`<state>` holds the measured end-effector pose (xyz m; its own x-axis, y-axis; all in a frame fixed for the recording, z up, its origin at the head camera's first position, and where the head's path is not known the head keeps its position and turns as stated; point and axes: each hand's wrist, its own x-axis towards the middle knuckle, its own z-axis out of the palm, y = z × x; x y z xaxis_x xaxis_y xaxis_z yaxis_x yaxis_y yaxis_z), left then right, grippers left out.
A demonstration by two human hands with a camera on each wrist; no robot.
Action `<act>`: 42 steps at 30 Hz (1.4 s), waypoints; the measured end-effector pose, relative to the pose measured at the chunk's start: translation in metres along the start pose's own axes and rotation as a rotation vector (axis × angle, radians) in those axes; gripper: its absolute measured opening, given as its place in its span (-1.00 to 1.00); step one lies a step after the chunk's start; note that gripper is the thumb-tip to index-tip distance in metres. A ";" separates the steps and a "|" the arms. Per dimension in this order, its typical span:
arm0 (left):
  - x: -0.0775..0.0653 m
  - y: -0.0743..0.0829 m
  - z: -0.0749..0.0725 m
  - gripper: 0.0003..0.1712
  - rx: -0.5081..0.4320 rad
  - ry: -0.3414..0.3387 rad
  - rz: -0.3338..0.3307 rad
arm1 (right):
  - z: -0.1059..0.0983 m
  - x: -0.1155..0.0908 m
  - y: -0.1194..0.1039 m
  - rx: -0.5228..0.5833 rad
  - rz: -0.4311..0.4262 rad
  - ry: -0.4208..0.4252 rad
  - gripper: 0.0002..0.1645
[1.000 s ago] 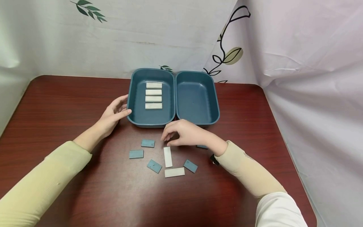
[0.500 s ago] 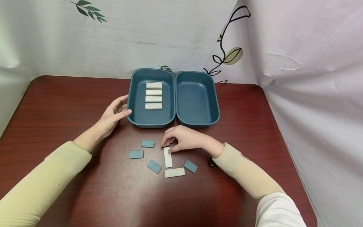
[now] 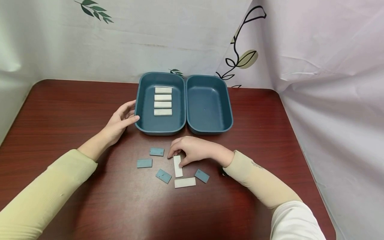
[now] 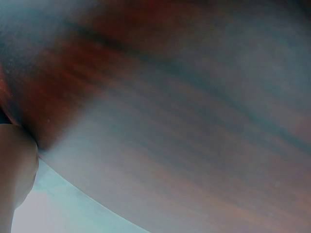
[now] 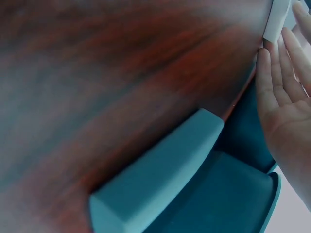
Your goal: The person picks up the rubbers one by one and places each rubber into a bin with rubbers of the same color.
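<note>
My left hand (image 3: 118, 121) holds the left side of a blue tray (image 3: 160, 132), thumb over its rim and fingers outside the wall. Several white tiles (image 3: 163, 104) lie in a column in that tray. In front of the trays, my right hand (image 3: 193, 150) straddles an upright-lying white tile (image 3: 178, 170): thumb at its right edge, fingertips just left of it, with a small gap. A second white tile (image 3: 185, 182) lies crosswise below. In the right wrist view, the white tile (image 5: 277, 19) shows by the extended fingers (image 5: 265, 73).
A second blue tray (image 3: 208, 103) stands against the first on its right. Blue-grey tiles lie scattered on the table (image 3: 120, 200): two at left (image 3: 144, 163), one near the middle (image 3: 163, 176), one at right (image 3: 202, 175). Printed white cloth (image 3: 180, 40) hangs behind.
My right hand has come down and toward me from beside the tray fronts to the white tile, its thumb and fingers spreading around it. My left hand stays at the tray.
</note>
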<state>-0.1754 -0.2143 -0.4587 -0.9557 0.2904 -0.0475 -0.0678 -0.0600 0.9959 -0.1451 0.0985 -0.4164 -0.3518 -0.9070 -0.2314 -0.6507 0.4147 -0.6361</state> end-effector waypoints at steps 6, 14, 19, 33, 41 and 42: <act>0.000 0.000 0.000 -0.24 0.007 -0.002 -0.002 | 0.000 0.001 -0.008 -0.062 -0.008 -0.049 -0.44; -0.001 0.001 0.001 -0.24 0.014 0.003 -0.015 | -0.001 0.003 -0.010 -0.121 -0.046 -0.078 -0.49; -0.001 0.001 0.001 -0.24 0.017 -0.001 -0.016 | 0.000 0.002 -0.012 -0.168 -0.086 -0.089 -0.49; 0.000 0.000 0.000 -0.24 0.002 -0.003 -0.006 | 0.000 0.003 -0.010 -0.141 -0.164 -0.128 -0.60; 0.000 0.000 0.000 -0.25 0.006 0.001 -0.013 | 0.000 0.003 -0.008 -0.155 -0.172 -0.132 -0.70; 0.000 0.000 0.000 -0.25 0.004 0.001 -0.013 | 0.000 0.003 -0.008 -0.159 -0.173 -0.132 -0.71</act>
<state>-0.1756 -0.2146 -0.4585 -0.9551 0.2901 -0.0607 -0.0791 -0.0519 0.9955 -0.1412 0.0922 -0.4124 -0.1423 -0.9626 -0.2305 -0.7948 0.2499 -0.5530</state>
